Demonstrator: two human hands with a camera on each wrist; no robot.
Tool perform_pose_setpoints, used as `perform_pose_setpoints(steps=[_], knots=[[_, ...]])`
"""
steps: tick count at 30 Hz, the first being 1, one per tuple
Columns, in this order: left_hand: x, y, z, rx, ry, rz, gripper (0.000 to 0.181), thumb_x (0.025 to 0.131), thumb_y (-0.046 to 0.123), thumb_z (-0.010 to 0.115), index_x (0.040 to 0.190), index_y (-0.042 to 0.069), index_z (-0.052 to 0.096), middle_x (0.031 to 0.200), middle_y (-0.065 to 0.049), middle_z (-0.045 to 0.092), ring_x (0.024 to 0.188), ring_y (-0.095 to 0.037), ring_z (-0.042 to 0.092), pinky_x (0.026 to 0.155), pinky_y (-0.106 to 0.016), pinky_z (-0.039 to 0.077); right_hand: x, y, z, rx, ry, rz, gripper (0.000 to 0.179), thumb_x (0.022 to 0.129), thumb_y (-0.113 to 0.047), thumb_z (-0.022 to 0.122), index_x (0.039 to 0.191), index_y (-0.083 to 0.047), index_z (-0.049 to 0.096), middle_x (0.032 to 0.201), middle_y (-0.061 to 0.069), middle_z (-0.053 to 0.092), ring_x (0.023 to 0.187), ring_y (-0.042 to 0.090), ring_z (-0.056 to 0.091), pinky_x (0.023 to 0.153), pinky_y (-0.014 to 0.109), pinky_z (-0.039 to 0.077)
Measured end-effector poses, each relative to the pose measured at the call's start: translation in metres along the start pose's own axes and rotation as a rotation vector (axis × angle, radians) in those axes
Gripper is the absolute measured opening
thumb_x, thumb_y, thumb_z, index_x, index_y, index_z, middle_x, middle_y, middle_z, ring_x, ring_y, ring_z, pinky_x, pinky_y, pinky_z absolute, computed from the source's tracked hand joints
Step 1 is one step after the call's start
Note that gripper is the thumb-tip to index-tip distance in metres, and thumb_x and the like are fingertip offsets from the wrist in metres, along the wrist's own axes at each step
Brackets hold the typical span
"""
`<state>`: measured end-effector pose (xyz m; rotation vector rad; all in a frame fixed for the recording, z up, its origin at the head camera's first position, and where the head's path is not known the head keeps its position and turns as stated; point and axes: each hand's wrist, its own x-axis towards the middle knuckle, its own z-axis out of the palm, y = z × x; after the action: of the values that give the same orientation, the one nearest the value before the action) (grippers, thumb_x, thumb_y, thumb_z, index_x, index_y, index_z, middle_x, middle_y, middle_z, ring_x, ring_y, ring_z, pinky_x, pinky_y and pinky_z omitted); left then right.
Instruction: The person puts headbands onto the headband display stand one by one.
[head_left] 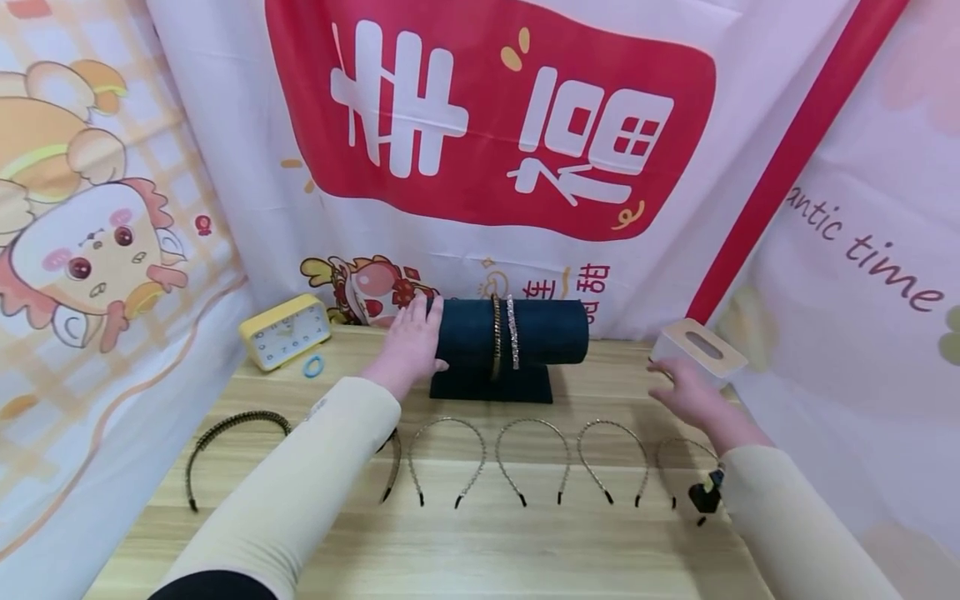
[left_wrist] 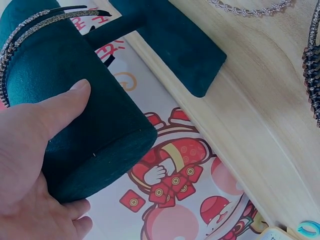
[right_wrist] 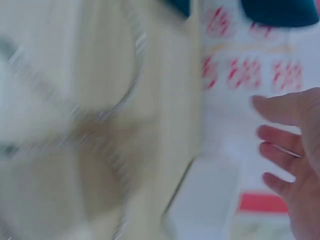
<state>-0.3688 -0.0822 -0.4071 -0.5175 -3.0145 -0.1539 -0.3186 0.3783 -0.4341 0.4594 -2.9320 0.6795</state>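
A dark teal velvet roll stand [head_left: 468,335] bears two headbands: a brown-gold one [head_left: 497,337] and a sparkling silver one [head_left: 513,332]. My left hand [head_left: 415,337] grips the roll's left end. The left wrist view shows the thumb lying along the velvet roll [left_wrist: 100,120] and fingers round its far side. Right of the stand, my right hand [head_left: 692,396] hovers in front of a white box with a wood-coloured top [head_left: 703,343]. In the right wrist view that hand [right_wrist: 295,145] has its fingers apart, holding nothing.
Across the wooden table several headbands lie in a row, among them a dark braided one [head_left: 240,418] and a thin silver one [head_left: 532,422]. A yellow clock [head_left: 287,332] and a blue ring [head_left: 312,367] are at the back left. Printed cloth [head_left: 487,125] hangs behind.
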Motion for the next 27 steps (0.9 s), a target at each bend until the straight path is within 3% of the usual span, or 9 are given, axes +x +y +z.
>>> perform_pose_setpoints(steps=[3,6,11,19,27], knots=[[0.000,-0.001,0.000,-0.007,-0.005,-0.003,0.113,0.081,0.046,0.080,0.157,0.003,0.008,0.158,-0.029,0.011,0.145,-0.041,0.016,0.117,-0.051,0.013,-0.022,0.028,0.004,-0.011,-0.124,0.093,0.035,0.084,0.001,0.066,0.116,0.013,0.061,0.117,0.035,0.057,0.113,0.054,0.050,0.095,0.064,0.039],[-0.001,-0.002,0.000,-0.010,-0.009,-0.009,0.113,0.082,0.046,0.080,0.157,0.003,0.007,0.158,-0.028,0.010,0.145,-0.041,0.015,0.117,-0.051,0.012,-0.041,0.052,0.011,-0.024,-0.163,0.177,0.029,0.085,-0.003,0.065,0.109,0.011,0.062,0.105,0.031,0.061,0.100,0.048,0.057,0.085,0.060,0.046],[0.000,-0.001,0.000,-0.006,-0.002,-0.010,0.113,0.081,0.046,0.080,0.157,0.004,0.008,0.158,-0.028,0.011,0.145,-0.040,0.015,0.118,-0.050,0.012,-0.064,0.081,0.024,-0.005,-0.125,0.240,0.024,0.082,-0.003,0.067,0.099,0.011,0.061,0.092,0.025,0.061,0.085,0.039,0.059,0.072,0.053,0.050],[0.002,0.001,-0.001,-0.008,-0.001,-0.003,0.114,0.081,0.046,0.080,0.157,0.004,0.007,0.158,-0.027,0.010,0.145,-0.040,0.015,0.118,-0.050,0.012,-0.084,0.100,0.038,-0.069,-0.086,0.371,0.020,0.077,0.002,0.064,0.094,0.008,0.055,0.088,0.020,0.059,0.081,0.036,0.057,0.071,0.053,0.048],[0.002,0.002,-0.003,-0.013,0.014,0.005,0.113,0.081,0.045,0.081,0.157,0.004,0.008,0.158,-0.028,0.010,0.145,-0.040,0.015,0.118,-0.050,0.012,-0.090,0.115,0.040,-0.115,-0.081,0.380,0.015,0.072,0.003,0.062,0.085,0.003,0.054,0.079,0.014,0.057,0.073,0.033,0.056,0.065,0.050,0.048]])
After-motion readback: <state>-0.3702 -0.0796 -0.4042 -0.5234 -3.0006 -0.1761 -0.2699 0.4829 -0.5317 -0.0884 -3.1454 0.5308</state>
